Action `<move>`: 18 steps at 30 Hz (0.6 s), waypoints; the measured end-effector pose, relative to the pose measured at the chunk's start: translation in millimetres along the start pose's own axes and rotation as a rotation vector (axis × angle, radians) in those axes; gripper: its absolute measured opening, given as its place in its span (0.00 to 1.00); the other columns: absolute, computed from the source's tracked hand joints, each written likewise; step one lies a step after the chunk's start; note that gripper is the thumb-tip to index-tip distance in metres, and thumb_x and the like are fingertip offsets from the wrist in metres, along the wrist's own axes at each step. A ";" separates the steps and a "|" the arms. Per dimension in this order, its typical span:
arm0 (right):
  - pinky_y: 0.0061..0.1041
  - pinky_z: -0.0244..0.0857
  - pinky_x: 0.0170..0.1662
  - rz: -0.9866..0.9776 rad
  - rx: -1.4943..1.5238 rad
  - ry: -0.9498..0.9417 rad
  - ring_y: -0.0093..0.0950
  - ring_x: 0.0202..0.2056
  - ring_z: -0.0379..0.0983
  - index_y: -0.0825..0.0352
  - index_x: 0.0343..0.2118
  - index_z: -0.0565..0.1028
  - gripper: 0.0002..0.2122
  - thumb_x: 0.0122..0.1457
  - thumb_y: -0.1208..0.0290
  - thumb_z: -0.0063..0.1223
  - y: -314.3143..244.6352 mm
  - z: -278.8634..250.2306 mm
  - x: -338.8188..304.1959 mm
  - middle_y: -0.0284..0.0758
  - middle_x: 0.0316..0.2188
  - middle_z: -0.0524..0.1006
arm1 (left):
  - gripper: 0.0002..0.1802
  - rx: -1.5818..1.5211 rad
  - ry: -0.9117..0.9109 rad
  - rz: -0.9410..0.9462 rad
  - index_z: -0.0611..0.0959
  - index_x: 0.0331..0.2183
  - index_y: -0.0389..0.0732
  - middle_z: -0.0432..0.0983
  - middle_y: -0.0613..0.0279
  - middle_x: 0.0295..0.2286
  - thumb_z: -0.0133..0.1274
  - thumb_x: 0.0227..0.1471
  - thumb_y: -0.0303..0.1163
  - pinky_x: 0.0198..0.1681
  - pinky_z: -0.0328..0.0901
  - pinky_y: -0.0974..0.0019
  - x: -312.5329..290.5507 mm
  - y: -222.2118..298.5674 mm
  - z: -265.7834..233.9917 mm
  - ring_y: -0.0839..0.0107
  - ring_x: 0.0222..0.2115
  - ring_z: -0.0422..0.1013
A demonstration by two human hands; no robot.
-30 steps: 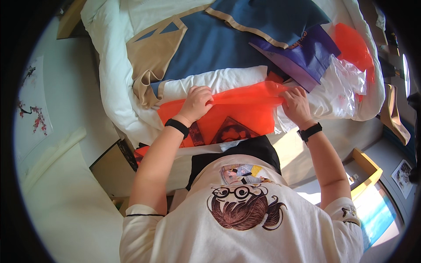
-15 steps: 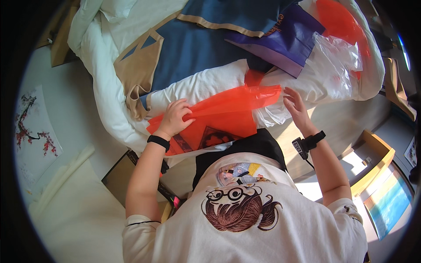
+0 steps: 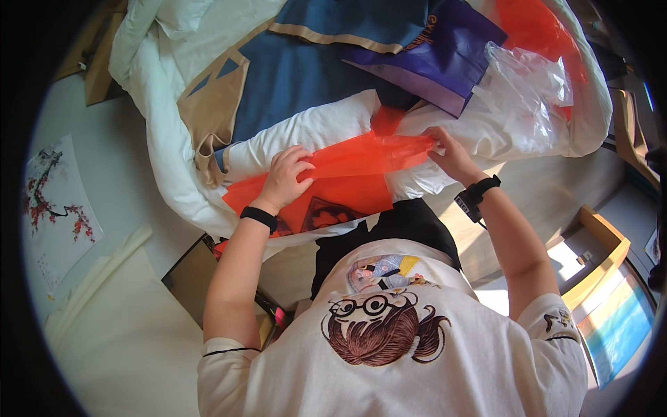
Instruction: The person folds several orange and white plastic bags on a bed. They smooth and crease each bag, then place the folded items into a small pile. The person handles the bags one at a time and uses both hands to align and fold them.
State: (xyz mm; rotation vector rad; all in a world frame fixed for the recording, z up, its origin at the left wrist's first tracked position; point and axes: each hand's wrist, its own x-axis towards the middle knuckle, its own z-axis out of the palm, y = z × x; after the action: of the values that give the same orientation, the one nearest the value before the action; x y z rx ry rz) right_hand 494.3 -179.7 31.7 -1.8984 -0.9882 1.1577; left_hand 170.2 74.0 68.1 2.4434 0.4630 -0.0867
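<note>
A red bag (image 3: 347, 189) of thin, plastic-like material lies stretched across the near edge of the bed in front of me, with dark printed pictures on its lower face. My left hand (image 3: 287, 178) is on its left part, fingers curled over a fold. At the right end, my right hand (image 3: 450, 154) pinches the bag's corner between thumb and fingers. Just beyond, a red strip (image 3: 386, 121) shows between white bedding folds. Black bands circle both my wrists, and the right one carries a small device.
White bedding (image 3: 154, 132) surrounds the work. On it lie a blue bag with tan trim (image 3: 299, 83), a purple bag (image 3: 445, 59), a crumpled clear plastic bag (image 3: 524, 94) and another red bag (image 3: 538, 28). A wooden frame (image 3: 601, 240) stands at right.
My right hand has moved in from beside the bag and closed on its right corner. My left hand stays on the bag's left part. The view has shifted slightly.
</note>
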 end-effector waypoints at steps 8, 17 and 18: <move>0.26 0.66 0.47 0.378 0.450 -0.029 0.25 0.44 0.72 0.62 0.52 0.65 0.19 0.62 0.62 0.52 -0.8 -12.1 -3.2 0.36 0.43 0.76 | 0.13 0.086 -0.011 -0.023 0.82 0.35 0.43 0.72 0.60 0.46 0.59 0.42 0.29 0.57 0.55 0.57 3.2 14.9 3.0 0.59 0.55 0.62; 0.26 0.67 0.47 0.418 0.619 -0.182 0.26 0.46 0.72 0.64 0.60 0.60 0.25 0.64 0.57 0.47 -52.8 -2.3 -27.6 0.34 0.49 0.72 | 0.21 0.193 0.172 0.073 0.78 0.40 0.42 0.70 0.58 0.48 0.59 0.37 0.25 0.57 0.57 0.57 51.1 88.4 39.5 0.60 0.53 0.64; 0.26 0.67 0.47 0.353 0.638 -0.189 0.26 0.46 0.72 0.63 0.61 0.59 0.25 0.65 0.57 0.46 -64.4 -2.7 -31.6 0.34 0.49 0.72 | 0.22 0.148 0.215 0.082 0.78 0.40 0.41 0.71 0.58 0.47 0.58 0.37 0.24 0.56 0.57 0.57 56.9 98.1 40.1 0.60 0.52 0.65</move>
State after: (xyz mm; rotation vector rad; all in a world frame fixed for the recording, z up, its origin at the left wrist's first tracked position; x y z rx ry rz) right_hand 471.0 -177.4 99.6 -1.4837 -0.3012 1.6429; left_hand 259.7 -4.7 83.8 2.6266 0.4632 0.1841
